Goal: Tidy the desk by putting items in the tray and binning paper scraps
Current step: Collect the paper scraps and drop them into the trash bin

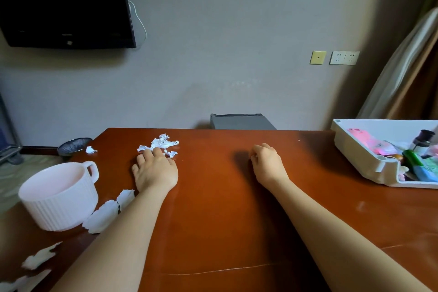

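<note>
Lower left: four big scraps [107, 212], one cup [59, 194]. Left hand [155, 169] spread flat, fingertips touching small scraps [161, 143]; right hand [267, 163] curled, empty. One tray [355, 147] right edge.

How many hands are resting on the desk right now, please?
2: the left hand lies on the desk touching the paper scraps; the right hand rests, loosely curled, near the middle.

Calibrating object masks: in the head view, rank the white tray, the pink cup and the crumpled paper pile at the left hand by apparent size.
1. white tray, cut off by the right edge
2. pink cup, near enough to the camera that its rank against the tray is unsure
3. crumpled paper pile, clearly smallest
</note>
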The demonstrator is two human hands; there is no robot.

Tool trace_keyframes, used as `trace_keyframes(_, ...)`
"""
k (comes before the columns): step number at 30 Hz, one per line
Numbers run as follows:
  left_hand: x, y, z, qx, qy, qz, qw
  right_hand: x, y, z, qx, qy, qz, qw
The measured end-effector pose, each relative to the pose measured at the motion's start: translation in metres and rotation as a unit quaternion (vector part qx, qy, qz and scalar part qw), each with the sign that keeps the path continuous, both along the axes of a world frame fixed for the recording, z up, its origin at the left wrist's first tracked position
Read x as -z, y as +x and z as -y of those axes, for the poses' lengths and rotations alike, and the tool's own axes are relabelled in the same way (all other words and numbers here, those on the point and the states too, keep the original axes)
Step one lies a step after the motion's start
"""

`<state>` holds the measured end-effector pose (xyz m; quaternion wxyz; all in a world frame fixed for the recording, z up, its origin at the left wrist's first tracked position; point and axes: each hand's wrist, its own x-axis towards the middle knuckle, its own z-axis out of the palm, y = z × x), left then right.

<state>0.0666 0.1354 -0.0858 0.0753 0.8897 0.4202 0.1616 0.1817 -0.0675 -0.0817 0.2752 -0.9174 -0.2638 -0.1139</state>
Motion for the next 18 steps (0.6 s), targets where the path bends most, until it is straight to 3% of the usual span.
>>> trace_keyframes(6, -0.008, -0.010, 0.000, 0.048, 0.008, -0.008, 0.999, -0.001, -0.018, -0.022, -0.046, 0.016, -0.027, 0.998)
trace_keyframes(11, -0.041, -0.018, -0.019, 0.078, 0.065, -0.042, 0.994, -0.003, -0.050, -0.073, -0.103, 0.033, -0.056, 0.993)
trace_keyframes(18, -0.083, -0.026, -0.073, 0.052, -0.008, -0.184, 0.982, -0.002, -0.069, -0.135, -0.117, 0.048, -0.082, 0.989)
